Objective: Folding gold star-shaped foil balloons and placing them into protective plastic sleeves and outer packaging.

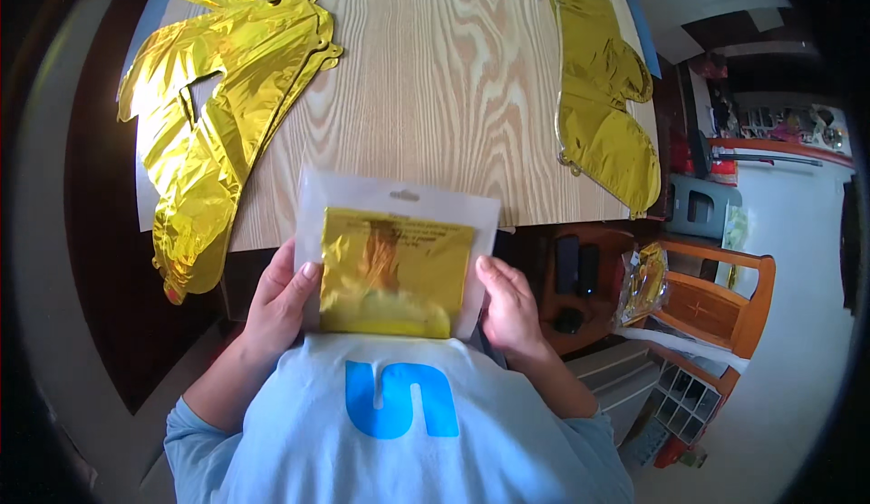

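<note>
On the far left of the tabletop (435, 78) lay a crumpled gold foil balloon (213, 114), well apart from the hands. Nearer the body, the left hand (276, 300) gripped the left edge of a clear packet (399, 264), its thumb lying across the front face and the other fingers hidden behind. The packet hung between the two hands, just off the near edge of the tabletop and above the chest, with a folded gold foil (394, 273) sealed inside. It stood roughly upright in the view, hang-hole end toward the tabletop, bottom end toward the shirt, long axis running away from the body. The right hand (509, 309) held the right edge the same way, thumb on front and fingers closed behind it. Both hands sat about equally near, one on each side edge. The packet's lower rim was hidden by the pale blue shirt (399, 413). Farther right, another gold balloon (603, 87) draped over the tabletop's edge, and a wooden chair (716, 300) stood beyond it, with the room behind it too small to make out.
</note>
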Available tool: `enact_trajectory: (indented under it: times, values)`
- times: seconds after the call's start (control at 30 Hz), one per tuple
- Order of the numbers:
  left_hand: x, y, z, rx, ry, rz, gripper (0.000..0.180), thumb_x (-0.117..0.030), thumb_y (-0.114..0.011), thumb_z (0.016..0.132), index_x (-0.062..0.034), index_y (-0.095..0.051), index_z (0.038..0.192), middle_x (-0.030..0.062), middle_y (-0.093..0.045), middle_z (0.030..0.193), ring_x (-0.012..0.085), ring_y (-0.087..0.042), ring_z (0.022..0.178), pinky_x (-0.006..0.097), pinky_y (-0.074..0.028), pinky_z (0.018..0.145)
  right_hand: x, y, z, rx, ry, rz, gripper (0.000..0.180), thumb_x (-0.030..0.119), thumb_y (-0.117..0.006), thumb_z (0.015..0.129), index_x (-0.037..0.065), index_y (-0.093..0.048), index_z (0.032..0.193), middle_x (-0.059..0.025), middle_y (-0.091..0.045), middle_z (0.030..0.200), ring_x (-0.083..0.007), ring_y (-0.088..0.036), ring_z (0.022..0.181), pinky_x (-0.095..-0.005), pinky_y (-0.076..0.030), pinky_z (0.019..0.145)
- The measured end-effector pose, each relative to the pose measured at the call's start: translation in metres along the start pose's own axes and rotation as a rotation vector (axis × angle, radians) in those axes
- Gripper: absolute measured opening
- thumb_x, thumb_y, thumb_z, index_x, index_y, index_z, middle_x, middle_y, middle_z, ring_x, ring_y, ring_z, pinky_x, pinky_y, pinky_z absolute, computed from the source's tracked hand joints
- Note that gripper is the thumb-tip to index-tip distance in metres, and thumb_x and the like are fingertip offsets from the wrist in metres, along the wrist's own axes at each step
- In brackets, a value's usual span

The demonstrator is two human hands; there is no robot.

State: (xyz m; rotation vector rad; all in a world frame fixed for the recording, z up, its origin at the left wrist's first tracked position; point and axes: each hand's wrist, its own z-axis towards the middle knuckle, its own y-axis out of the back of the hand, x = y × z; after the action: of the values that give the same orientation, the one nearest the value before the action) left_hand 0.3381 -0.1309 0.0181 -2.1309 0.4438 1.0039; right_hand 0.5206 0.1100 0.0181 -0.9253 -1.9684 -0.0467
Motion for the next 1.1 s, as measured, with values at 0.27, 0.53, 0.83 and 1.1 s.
enact_trajectory:
  times: [0.27,0.53,0.83,1.1]
  values:
    - [-0.02,-0.013,0.008,0.102,-0.15,0.15,0.114,-0.001,-0.073,0.088,-0.0107,0.014,0.161,0.0195,-0.028,0.16,0.0252,-0.036,0.145,0.041,-0.033,0.117,0.021,-0.005,0.011,0.12,0.173,0.046,0.044,0.005,-0.053,0.102,-0.001,-0.038,0.143,-0.0096,-0.062,0.118,-0.013,-0.058,0.109,-0.0273,-0.044,0.098]
    - [-0.01,-0.002,-0.001,0.14,-0.203,0.412,0.121,0.008,-0.072,0.081,-0.012,0.017,0.161,0.016,-0.025,0.162,0.0234,-0.036,0.144,0.038,-0.031,0.117,0.015,0.002,-0.007,0.285,0.214,-0.161,0.098,-0.014,-0.057,0.09,0.007,0.007,0.162,-0.0178,-0.053,0.136,-0.0213,-0.056,0.125,-0.0351,-0.044,0.106]
    - [-0.009,-0.004,0.008,0.129,-0.284,0.448,0.116,0.008,-0.076,0.081,-0.0072,0.006,0.162,0.0126,-0.017,0.167,0.019,-0.023,0.15,0.034,-0.024,0.12,0.01,-0.005,-0.005,0.193,0.285,-0.171,0.087,-0.009,-0.06,0.094,0.002,-0.005,0.161,-0.0151,-0.054,0.139,-0.0177,-0.058,0.121,-0.0309,-0.049,0.101]
    - [-0.002,-0.011,0.013,0.095,-0.246,0.265,0.107,0.007,-0.076,0.083,-0.0047,-0.005,0.162,0.0104,-0.019,0.166,0.018,-0.021,0.151,0.034,-0.02,0.122,-0.006,0.012,-0.001,0.172,0.262,-0.04,0.035,0.007,-0.065,0.098,-0.002,-0.057,0.131,-0.011,-0.069,0.118,-0.0146,-0.067,0.102,-0.0308,-0.057,0.085]
